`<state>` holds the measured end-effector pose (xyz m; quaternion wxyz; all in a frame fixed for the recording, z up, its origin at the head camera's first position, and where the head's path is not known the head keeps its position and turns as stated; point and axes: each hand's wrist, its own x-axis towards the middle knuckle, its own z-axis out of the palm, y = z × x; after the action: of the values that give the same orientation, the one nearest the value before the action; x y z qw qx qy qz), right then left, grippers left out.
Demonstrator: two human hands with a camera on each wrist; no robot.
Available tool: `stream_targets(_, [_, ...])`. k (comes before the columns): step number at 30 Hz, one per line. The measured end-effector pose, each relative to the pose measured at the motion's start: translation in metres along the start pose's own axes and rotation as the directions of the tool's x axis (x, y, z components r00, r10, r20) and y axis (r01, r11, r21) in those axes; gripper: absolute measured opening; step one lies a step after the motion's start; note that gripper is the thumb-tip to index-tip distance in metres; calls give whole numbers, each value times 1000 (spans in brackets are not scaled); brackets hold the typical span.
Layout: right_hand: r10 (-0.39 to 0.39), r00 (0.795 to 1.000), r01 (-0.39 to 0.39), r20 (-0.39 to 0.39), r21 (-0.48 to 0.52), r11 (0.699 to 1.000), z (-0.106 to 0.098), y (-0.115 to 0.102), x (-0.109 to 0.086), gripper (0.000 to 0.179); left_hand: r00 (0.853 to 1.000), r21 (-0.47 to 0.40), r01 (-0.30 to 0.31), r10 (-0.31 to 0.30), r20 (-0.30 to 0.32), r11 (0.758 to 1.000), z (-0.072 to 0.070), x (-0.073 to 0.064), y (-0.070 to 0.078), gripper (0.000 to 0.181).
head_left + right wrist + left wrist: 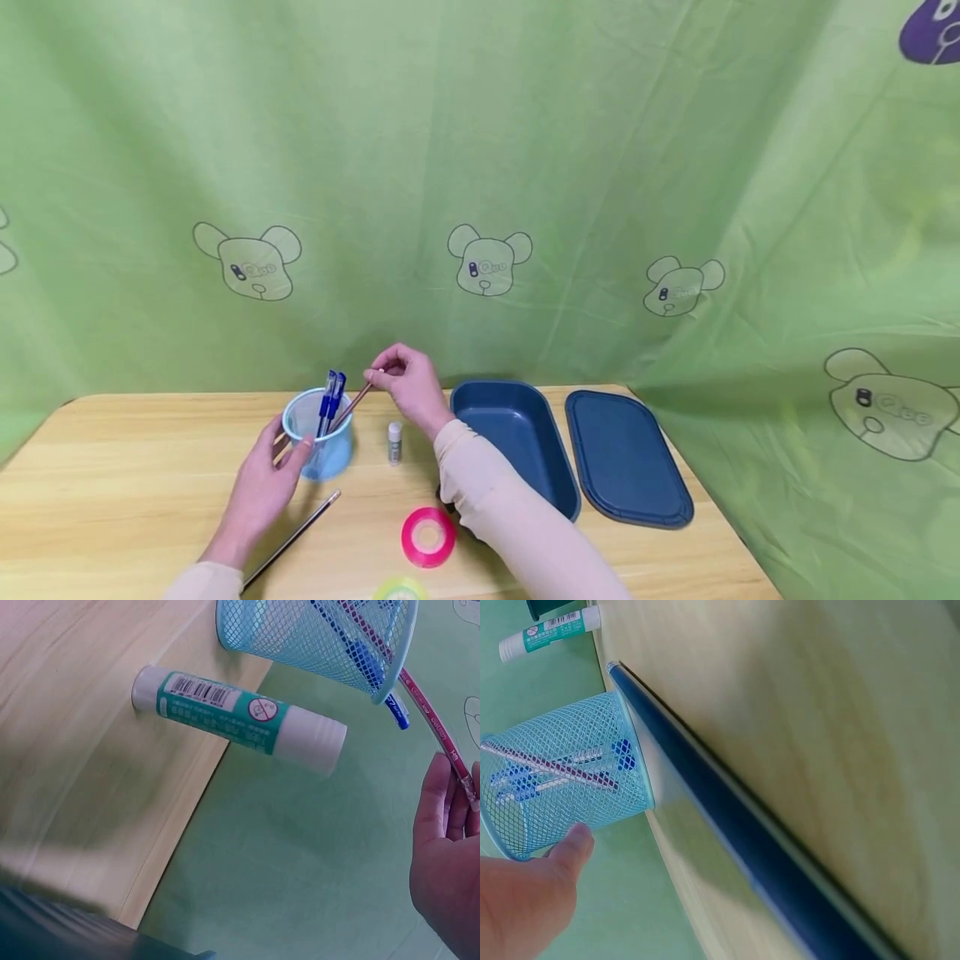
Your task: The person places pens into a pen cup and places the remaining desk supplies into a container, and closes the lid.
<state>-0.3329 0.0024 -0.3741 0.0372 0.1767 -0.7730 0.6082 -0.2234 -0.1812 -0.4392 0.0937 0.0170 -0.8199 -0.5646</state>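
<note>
A light-blue mesh pen cup [330,460] stands upright on the table, and my left hand [261,487] holds it from the left, thumb near its front rim. Two blue pens [327,408] lean inside it. With thumb and fingertips, my right hand [414,390] pinches the upper end of a red pencil [433,720], whose lower part is inside the cup. Just right of the cup, a white and green glue stick [394,447] stands on end. A dark pencil [296,533] lies on the table by my left forearm, large in the left wrist view.
An open dark-blue box [517,429] sits right of centre, partly behind my right forearm, with its flat lid [630,458] beside it. A pink tape roll [409,546] and a yellow-green one [386,590] lie in front. A green curtain [375,167] hangs behind.
</note>
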Motion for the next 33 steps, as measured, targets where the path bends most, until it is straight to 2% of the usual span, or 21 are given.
stream_targets(20, [49,999,-49,13,-14,999,-3,0,-2,18,1000,14,-5,5,-5,1000,0,0,2,77])
stream_targets(27, [38,999,-37,11,-49,998,-15,-7,-6,23,1000,11,-28,28,-11,1000,1,0,4,78])
stream_targets(33, [18,1000,-19,-9,-32,999,-29,-11,-12,29,999,12,-27,27,-17,1000,1,0,3,75])
